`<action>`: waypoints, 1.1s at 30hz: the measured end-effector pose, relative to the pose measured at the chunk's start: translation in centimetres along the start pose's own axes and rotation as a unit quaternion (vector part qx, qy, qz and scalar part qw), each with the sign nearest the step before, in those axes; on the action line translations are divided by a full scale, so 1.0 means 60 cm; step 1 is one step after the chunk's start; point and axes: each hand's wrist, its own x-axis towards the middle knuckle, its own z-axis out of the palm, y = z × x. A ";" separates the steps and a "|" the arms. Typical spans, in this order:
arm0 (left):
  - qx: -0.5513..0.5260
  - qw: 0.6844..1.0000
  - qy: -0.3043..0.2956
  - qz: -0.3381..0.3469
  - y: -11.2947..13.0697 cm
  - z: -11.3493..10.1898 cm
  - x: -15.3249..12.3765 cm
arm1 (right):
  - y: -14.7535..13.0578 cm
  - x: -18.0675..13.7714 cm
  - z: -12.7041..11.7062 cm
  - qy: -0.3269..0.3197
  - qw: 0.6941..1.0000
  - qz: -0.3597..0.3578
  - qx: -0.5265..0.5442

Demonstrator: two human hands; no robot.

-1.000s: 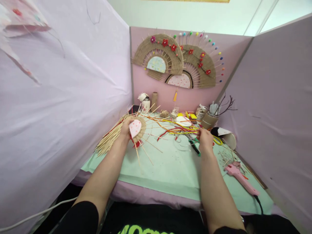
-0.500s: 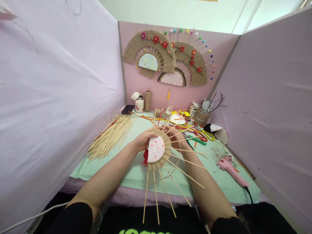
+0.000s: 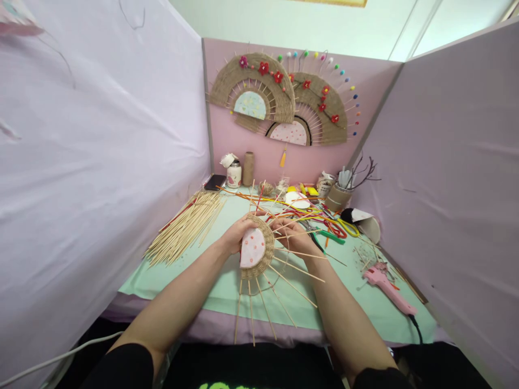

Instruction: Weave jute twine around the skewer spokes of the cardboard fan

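A half-made fan (image 3: pixel 256 248) is held up over the middle of the green mat: a pink dotted semicircle ringed with woven jute twine, thin bamboo sticks spreading out from it toward me and to the right. My left hand (image 3: pixel 232 237) grips its left edge, fingers closed behind the pink card. My right hand (image 3: pixel 292 236) sits among the sticks on the fan's right side, fingers curled around them.
A pile of bamboo sticks (image 3: pixel 184 225) lies at the left. Coloured pipe cleaners (image 3: pixel 312 213), scissors and small pots crowd the back. A pink glue gun (image 3: pixel 387 285) lies at the right. Two finished fans (image 3: pixel 284 100) hang on the pink back wall. Cloth walls close both sides.
My left hand brought the fan from the far left to the centre. My right hand left the pipe cleaners and took hold of the fan's sticks. The fan is now tilted slightly.
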 end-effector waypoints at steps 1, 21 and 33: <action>-0.003 1.000 -0.002 0.002 -0.001 0.000 -0.001 | -0.001 0.001 0.000 0.011 1.000 -0.003 0.009; -0.112 0.986 -0.122 0.002 0.013 -0.014 -0.011 | -0.013 -0.002 -0.048 0.031 0.999 0.023 -0.011; -0.112 0.983 -0.144 0.024 0.016 -0.019 -0.012 | -0.059 -0.020 -0.089 0.126 0.986 -0.081 0.078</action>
